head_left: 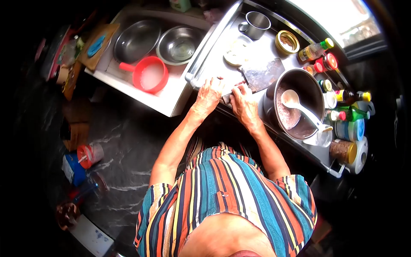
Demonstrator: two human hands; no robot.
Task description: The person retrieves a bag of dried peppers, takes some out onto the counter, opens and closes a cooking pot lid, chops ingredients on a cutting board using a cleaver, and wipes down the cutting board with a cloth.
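My left hand rests on the bright white work surface, fingers stretched forward. A small dark red piece lies right at its fingertips; its kind is too small to tell. My right hand is closed round the handle of a cleaver, whose broad grey blade lies flat beyond my knuckles. Another bit of dark red shows beside the blade near my right fingers. Behind the blade sits a shallow pale dish with light-coloured food. Close to my right hand stands a deep metal pot with a white ladle in it.
On the left, a sink holds a red dipper and two metal basins. A metal mug and a gold-rimmed tin stand at the back. Several bottles and jars line the counter's right side.
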